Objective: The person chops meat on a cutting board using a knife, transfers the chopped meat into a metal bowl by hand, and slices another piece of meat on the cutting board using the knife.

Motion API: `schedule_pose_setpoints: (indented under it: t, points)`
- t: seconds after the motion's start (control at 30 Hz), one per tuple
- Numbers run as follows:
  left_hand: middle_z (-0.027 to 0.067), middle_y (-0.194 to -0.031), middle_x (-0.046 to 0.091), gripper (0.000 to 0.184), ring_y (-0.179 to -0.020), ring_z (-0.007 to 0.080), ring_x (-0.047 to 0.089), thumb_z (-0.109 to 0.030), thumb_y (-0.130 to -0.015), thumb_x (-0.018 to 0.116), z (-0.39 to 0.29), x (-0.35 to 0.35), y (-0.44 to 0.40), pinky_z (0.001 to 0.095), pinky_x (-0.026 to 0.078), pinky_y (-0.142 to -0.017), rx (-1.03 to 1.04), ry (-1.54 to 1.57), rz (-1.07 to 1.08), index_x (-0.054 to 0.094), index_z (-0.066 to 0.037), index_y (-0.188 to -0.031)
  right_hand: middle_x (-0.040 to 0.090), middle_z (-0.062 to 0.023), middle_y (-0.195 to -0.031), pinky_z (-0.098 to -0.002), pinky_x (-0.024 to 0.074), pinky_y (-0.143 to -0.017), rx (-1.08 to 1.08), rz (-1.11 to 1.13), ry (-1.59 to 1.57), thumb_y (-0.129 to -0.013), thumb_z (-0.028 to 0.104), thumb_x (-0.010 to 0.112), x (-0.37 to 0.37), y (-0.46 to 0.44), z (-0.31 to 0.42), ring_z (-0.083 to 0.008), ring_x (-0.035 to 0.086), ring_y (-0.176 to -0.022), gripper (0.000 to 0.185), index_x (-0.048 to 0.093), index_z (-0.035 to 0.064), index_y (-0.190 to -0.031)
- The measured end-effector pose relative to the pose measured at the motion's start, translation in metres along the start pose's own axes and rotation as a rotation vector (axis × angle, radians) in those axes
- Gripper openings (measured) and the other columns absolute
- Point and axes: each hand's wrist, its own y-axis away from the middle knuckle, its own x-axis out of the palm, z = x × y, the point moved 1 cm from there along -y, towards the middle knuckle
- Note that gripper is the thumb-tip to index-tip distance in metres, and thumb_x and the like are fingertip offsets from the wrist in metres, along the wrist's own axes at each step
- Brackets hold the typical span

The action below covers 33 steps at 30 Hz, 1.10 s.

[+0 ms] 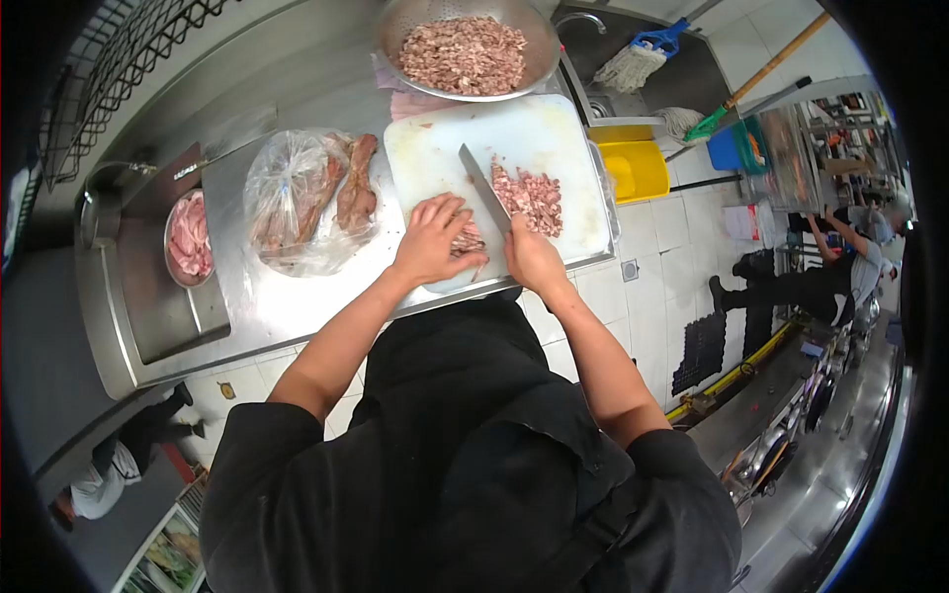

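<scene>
At the near edge of the white cutting board [425, 148], the left hand [432, 237] had its fingers bent and slightly spread, the thumb set apart, with a small portion of meat [467, 238] held between them. The right hand [535, 257] had its fingers curled tightly around the handle of a knife [483, 185], whose blade slanted over the board's middle. Chopped meat [534, 202] lay on the board's right half. Beyond the board stood a metal colander [543, 49]; left of it, a plastic bag [265, 183] rested on the desk [225, 326].
</scene>
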Motion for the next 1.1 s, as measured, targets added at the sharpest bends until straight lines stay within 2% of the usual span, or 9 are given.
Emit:
schedule_pose_setpoints:
  t: [0.07, 0.27, 0.47, 0.87, 0.93, 0.97, 1.03, 1.07, 1.1]
  points:
    - [0.0236, -0.155, 0.038, 0.103, -0.148, 0.0423, 0.029, -0.067, -0.077, 0.074, -0.010, 0.000, 0.009, 0.0582, 0.024, -0.118, -0.020, -0.144, 0.172, 0.041, 0.000, -0.149, 0.067, -0.0327, -0.080, -0.0643, 0.0493, -0.070, -0.010, -0.024, 0.015, -0.099, 0.014, 0.050, 0.000, 0.000, 0.005, -0.0528, 0.066, -0.075, 0.021, 0.041, -0.0005, -0.111]
    - [0.0242, -0.152, 0.040, 0.097, -0.146, 0.0415, 0.032, -0.058, -0.079, 0.076, -0.009, 0.001, 0.010, 0.0532, 0.029, -0.118, -0.148, -0.216, 0.157, 0.042, 0.002, -0.147, 0.065, -0.0305, -0.071, -0.0630, 0.0499, -0.065, -0.109, -0.234, -0.112, -0.101, 0.016, 0.049, 0.004, -0.003, 0.022, -0.0522, 0.066, -0.072, 0.022, 0.042, -0.0016, -0.112]
    - [0.0247, -0.150, 0.043, 0.090, -0.143, 0.0414, 0.037, -0.053, -0.082, 0.075, -0.019, -0.004, 0.011, 0.0493, 0.035, -0.116, -0.183, -0.250, 0.153, 0.044, 0.003, -0.144, 0.067, -0.0332, -0.078, -0.0635, 0.0507, -0.071, -0.082, -0.036, 0.009, -0.098, 0.014, 0.047, 0.013, -0.001, 0.008, -0.0523, 0.067, -0.077, 0.027, 0.043, -0.0027, -0.118]
    - [0.0209, -0.132, 0.060, 0.068, -0.126, 0.0398, 0.054, -0.042, -0.085, 0.077, -0.028, 0.011, 0.013, 0.0472, 0.042, -0.109, -0.224, -0.084, -0.003, 0.057, 0.002, -0.133, 0.067, -0.0354, -0.088, -0.0631, 0.0501, -0.075, -0.262, -0.029, -0.188, -0.098, 0.014, 0.051, 0.025, -0.016, -0.034, -0.0542, 0.066, -0.083, 0.032, 0.044, -0.0062, -0.123]
    - [0.0193, -0.117, 0.068, 0.059, -0.111, 0.0403, 0.062, -0.044, -0.085, 0.076, -0.016, 0.006, 0.007, 0.0473, 0.045, -0.102, -0.159, 0.097, -0.020, 0.065, 0.000, -0.122, 0.063, -0.0372, -0.099, -0.0577, 0.0497, -0.080, -0.409, -0.054, -0.256, -0.092, 0.005, 0.052, 0.038, -0.024, -0.056, -0.0535, 0.064, -0.091, 0.033, 0.052, -0.0107, -0.121]
    - [0.0193, -0.115, 0.068, 0.055, -0.108, 0.0393, 0.063, -0.044, -0.085, 0.076, -0.013, 0.010, 0.006, 0.0475, 0.047, -0.100, -0.147, 0.041, -0.131, 0.066, -0.001, -0.118, 0.061, -0.0380, -0.106, -0.0567, 0.0486, -0.084, -0.328, -0.005, -0.314, -0.091, 0.003, 0.052, 0.023, -0.015, -0.047, -0.0529, 0.062, -0.096, 0.036, 0.050, -0.0121, -0.124]
    - [0.0191, -0.114, 0.069, 0.055, -0.109, 0.0392, 0.064, -0.043, -0.085, 0.074, -0.009, 0.016, -0.001, 0.0467, 0.048, -0.099, -0.215, -0.029, -0.191, 0.066, -0.001, -0.118, 0.051, -0.0390, -0.134, -0.0508, 0.0384, -0.109, -0.522, -0.146, -0.259, -0.092, 0.002, 0.052, 0.012, -0.007, -0.053, -0.0513, 0.051, -0.126, 0.050, 0.042, -0.0134, -0.138]
    - [0.0190, -0.123, 0.067, 0.059, -0.119, 0.0379, 0.061, -0.046, -0.085, 0.072, -0.007, 0.015, -0.005, 0.0484, 0.046, -0.103, -0.190, -0.042, -0.139, 0.065, -0.002, -0.124, 0.048, -0.0382, -0.141, -0.0488, 0.0324, -0.116, -0.479, -0.054, -0.255, -0.093, 0.003, 0.052, 0.010, -0.008, -0.063, -0.0508, 0.045, -0.134, 0.055, 0.038, -0.0134, -0.144]
    - [0.0198, -0.138, 0.060, 0.064, -0.132, 0.0382, 0.053, -0.049, -0.087, 0.070, -0.021, 0.014, -0.007, 0.0498, 0.040, -0.110, -0.293, -0.078, -0.054, 0.063, -0.004, -0.132, 0.052, -0.0385, -0.135, -0.0497, 0.0368, -0.111, -0.506, 0.037, -0.261, -0.094, 0.004, 0.051, 0.021, -0.020, -0.084, -0.0514, 0.049, -0.128, 0.048, 0.042, -0.0128, -0.139]
